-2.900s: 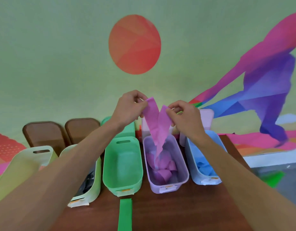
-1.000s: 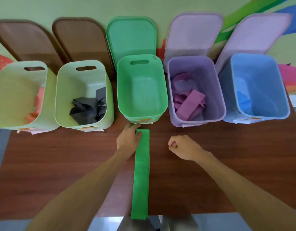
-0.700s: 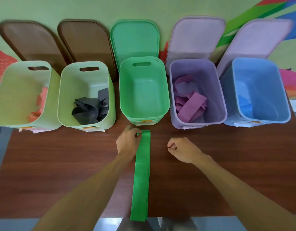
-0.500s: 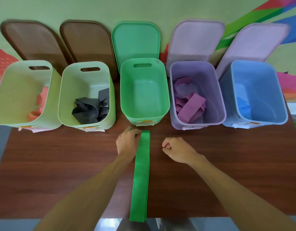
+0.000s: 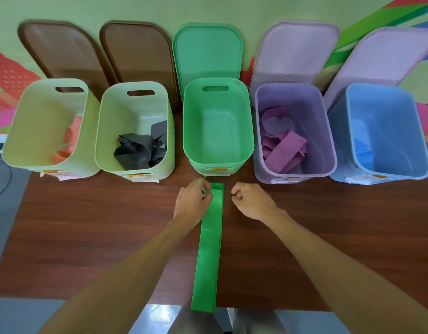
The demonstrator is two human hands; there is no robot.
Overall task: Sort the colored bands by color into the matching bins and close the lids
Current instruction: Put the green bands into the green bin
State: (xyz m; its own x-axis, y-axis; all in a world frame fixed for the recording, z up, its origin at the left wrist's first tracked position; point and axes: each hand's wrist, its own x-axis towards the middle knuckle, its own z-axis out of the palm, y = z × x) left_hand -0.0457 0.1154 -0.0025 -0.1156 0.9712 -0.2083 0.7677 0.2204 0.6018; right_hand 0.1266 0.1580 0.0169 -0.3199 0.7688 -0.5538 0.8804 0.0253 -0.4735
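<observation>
A long green band (image 5: pixel 209 247) lies flat on the brown table (image 5: pixel 87 225), running from the near edge up to the green bin (image 5: pixel 217 126), which holds nothing visible. My left hand (image 5: pixel 192 203) pinches the band's far left corner. My right hand (image 5: pixel 252 201) hovers just right of the band's far end with fingers curled, holding nothing. The purple bin (image 5: pixel 294 131) holds purple bands (image 5: pixel 284 150). The blue bin (image 5: pixel 383 131) holds blue bands (image 5: pixel 364 153). All lids stand open against the wall.
Two pale green bins stand at the left: one (image 5: pixel 46 126) with pink-orange bands, one (image 5: pixel 133 128) with dark grey bands (image 5: pixel 140 150). Brown lids (image 5: pixel 135 56), a green lid (image 5: pixel 208 49) and pinkish lids (image 5: pixel 294 51) lean on the wall behind. The table's near edge is by my body.
The purple band went into the purple bin. Both hands came down to the table; my left hand took hold of the green band's far corner and my right hand moved left toward it.
</observation>
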